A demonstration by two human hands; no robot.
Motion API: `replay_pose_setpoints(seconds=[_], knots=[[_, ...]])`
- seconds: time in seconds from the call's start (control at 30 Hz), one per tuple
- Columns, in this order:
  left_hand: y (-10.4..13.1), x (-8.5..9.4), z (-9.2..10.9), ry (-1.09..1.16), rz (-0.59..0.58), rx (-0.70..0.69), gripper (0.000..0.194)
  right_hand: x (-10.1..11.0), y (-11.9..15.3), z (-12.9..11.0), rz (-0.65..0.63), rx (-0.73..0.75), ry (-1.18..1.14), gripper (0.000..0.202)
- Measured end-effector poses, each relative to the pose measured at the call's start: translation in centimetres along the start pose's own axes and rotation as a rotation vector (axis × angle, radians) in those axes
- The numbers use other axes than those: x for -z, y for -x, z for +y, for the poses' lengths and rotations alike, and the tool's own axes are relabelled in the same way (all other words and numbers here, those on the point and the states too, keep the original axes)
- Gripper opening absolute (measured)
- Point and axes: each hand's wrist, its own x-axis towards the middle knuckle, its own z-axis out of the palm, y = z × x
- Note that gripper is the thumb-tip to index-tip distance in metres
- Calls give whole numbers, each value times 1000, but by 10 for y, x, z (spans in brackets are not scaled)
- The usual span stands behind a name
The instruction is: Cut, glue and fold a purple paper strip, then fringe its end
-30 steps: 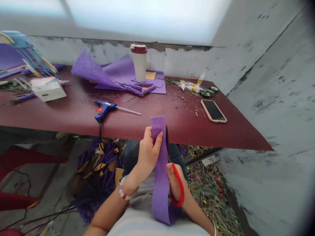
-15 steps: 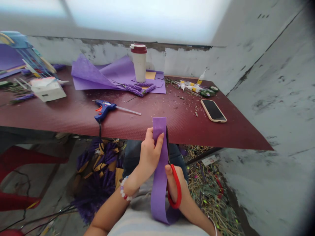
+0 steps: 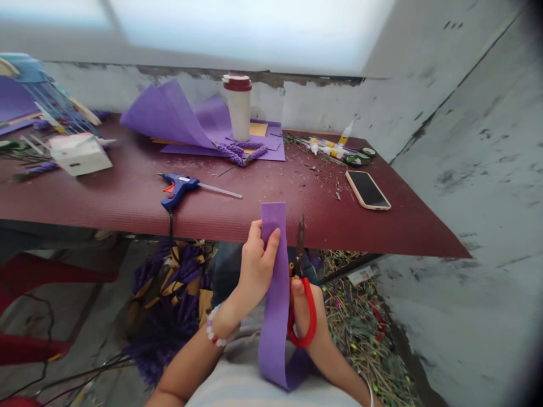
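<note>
My left hand [image 3: 259, 261] pinches a long purple paper strip [image 3: 276, 305] near its upper end, thumb in front and fingers behind. The strip hangs down and curls at the bottom over my lap. Just right of it, my right hand [image 3: 311, 314] grips red-handled scissors [image 3: 308, 322], with a thumb through one loop. Their dark blades [image 3: 300, 246] point up, apart from the strip's right edge. A blue glue gun [image 3: 180, 189] with a clear glue stick lies on the dark red table [image 3: 254, 189] beyond my hands.
A lidded paper cup [image 3: 238, 110] stands on purple sheets [image 3: 169, 113] beside braided purple flowers [image 3: 241, 151]. To the right are a phone [image 3: 367, 190], small glue bottles [image 3: 335, 151] and green tape rolls [image 3: 358, 160]. A white box [image 3: 80, 154] sits left; stems [image 3: 360, 339] litter the floor.
The scissors have moved right, away from the strip's edge, and their blades now show clearly. Behind, the purple sheet's left part has lifted and curled. My left hand has hardly moved.
</note>
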Motion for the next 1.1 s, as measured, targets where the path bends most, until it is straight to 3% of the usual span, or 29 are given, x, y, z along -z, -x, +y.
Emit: replay_pose_setpoints(seconds=[0.1,0.23,0.33,0.47,0.57,0.67,0.87,1.0,1.1], knots=[[1,1,0,145,-62,70,19,4,-8,3,24,57,-188,73],[1,1,0,246,-93,133,26,10,-23,-4,-60,242,-338,73],[2,1,-1,225,-102,112,26,12,-31,-16,-87,324,-273,69],[3,1,1,223,-135,82,23,10,-36,-31,-34,289,-137,48],[0,3,4,280,-183,111,22,8,-40,-34,34,281,-87,35],[-5,6,5,282,-203,139,25,10,-45,-31,-3,281,-106,31],[-19,1,-5,161,-164,135,22,24,-51,-27,-192,237,-7,37],[-28,-3,-2,126,-73,116,19,30,-46,-30,-328,291,-102,70],[-34,-4,6,148,-65,110,18,34,-38,-30,-340,317,-103,76]])
